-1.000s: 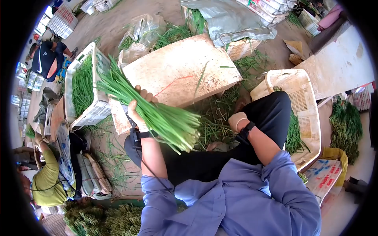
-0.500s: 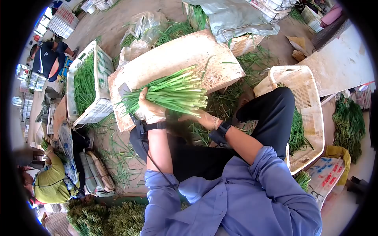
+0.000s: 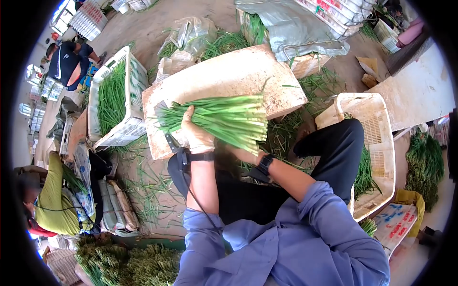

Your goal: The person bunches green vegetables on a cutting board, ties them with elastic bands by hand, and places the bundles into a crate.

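Note:
A bunch of green chives [image 3: 224, 114] lies across the pale, dirt-specked board [image 3: 229, 69], its whitish cut ends to the right. My left hand [image 3: 196, 136], in a thin glove, is closed round the leafy part, thumb on top. Close under the lower stalk ends is my right hand [image 3: 245, 155], also gloved; its fingers are largely hidden by the bunch and blurred. Beyond the leaf tips, a flat grey metal piece [image 3: 161, 106] shows at the board's left side.
A white crate [image 3: 136, 90] of chives stands left of the board, another crate [image 3: 389, 157] by my right knee. Loose leaves litter the floor [image 3: 155, 200]. Piled bunches [image 3: 143, 262] lie at lower left. Two people work at left, one in a yellow-green top [image 3: 57, 205].
The stalk ends now form a more even edge, and the bunch lies more level. My right hand has moved further beneath the ends. At left, the person in yellow-green has raised an arm.

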{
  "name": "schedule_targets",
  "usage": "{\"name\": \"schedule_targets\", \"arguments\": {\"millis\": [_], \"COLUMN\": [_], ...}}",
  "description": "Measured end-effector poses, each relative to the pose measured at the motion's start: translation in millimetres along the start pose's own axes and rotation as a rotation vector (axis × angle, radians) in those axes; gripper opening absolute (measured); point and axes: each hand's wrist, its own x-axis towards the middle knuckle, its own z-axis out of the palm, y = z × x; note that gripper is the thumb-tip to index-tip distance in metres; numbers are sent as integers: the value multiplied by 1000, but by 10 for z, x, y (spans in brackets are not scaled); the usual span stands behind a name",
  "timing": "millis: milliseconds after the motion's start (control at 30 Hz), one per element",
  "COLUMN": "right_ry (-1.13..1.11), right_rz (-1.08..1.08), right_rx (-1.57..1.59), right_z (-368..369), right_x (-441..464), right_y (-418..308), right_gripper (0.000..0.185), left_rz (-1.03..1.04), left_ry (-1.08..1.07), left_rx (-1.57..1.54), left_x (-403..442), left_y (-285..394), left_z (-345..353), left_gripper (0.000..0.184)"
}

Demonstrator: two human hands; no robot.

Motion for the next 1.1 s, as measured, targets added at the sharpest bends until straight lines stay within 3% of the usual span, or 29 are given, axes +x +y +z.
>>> {"name": "schedule_targets", "arguments": {"millis": [33, 100, 133, 200, 267, 333, 400, 467, 533, 600, 667, 800, 900, 1100], "right_ry": [124, -16, -294, -489, -581, -392, 32, 272, 408, 232, 182, -212, -188, -36], "right_rz": [-228, -309, 6, 321, 634, 741, 620, 486, 556, 468, 360, 246, 256, 363], "right_rx": [-166, -426, -339, -349, -185, 319, 622, 779, 612, 484, 377, 422, 451, 854], "right_z": [102, -33, -226, -1045, -1612, -2048, -2288, -2338, -2104, -1831, -1440, -989, -867, -632], "right_x": [-121, -275, -284, -372, -442, -542, -588, -488, -269, -148, -72, -60, -94, -99], "right_y": [314, 857, 886, 441, 541, 736, 543, 271, 65, -209, -579, -677, -575, -279], "right_gripper": [34, 36, 39, 44, 47, 44, 45, 47, 54, 74, 77, 95, 93, 82], "left_rz": [-53, -114, -105, -24, -66, -69, -94, -91, -137, -210, -274, -189, -122, -334], "left_ry": [-19, 0, -36, -72, -48, -59, -72, -94, -167, -218, -217, -89, -40, -35], "left_rx": [-8, 16, 49, 128, 158, 220, 263, 366, 395, 411, 449, 550, 543, 399], "left_x": [-35, -39, -33, 31, -59, -35, -45, -88, -23, -28, -105, -138, -174, 23], "left_y": [69, 184, 222, 242, 321, 356, 354, 355, 218, 71, -54, -404, -557, -839], "left_z": [6, 6, -15, -100, -35, -93, -107, -47, -110, -87, -12, -34, -13, -126], "left_gripper": [30, 27, 26, 26, 23, 23, 22, 21, 21, 21, 28, 25, 25, 22]}}
